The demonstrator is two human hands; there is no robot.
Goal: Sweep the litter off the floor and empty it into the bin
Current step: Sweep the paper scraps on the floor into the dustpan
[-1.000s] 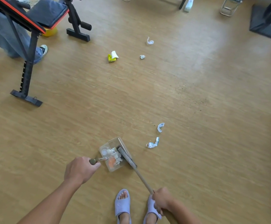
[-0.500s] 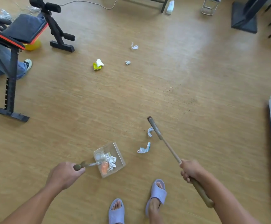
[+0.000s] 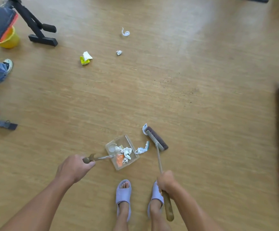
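Head view, looking down on a light wooden plank floor [image 3: 202, 114]. The left hand [image 3: 72, 168] is closed around the brown handle of a clear plastic dustpan [image 3: 121, 151], which is set on the floor just ahead of two feet in pale lilac slide sandals [image 3: 123, 194]. Crumpled white paper and an orange scrap are seen lying inside the pan. The right hand [image 3: 166, 182] is clenched on the wooden shaft of a long-handled broom with a dark bristle head [image 3: 157, 139]; the head is placed on the floor to the right of the pan's open side. A twisted white-and-teal paper scrap [image 3: 142, 149] is found between broom head and pan, near both. A second white-and-teal scrap [image 3: 144, 128] is noted at the far end of the broom head, touching or nearly so. Farther off, well apart, more litter is scattered: a yellow-and-white crumpled wrapper [image 3: 85, 58], a small white paper ball [image 3: 119, 52], a curled white strip [image 3: 125, 32]. A yellow plastic bucket [image 3: 8, 40] is partly hidden under a black exercise bench [image 3: 35, 29] at upper left.
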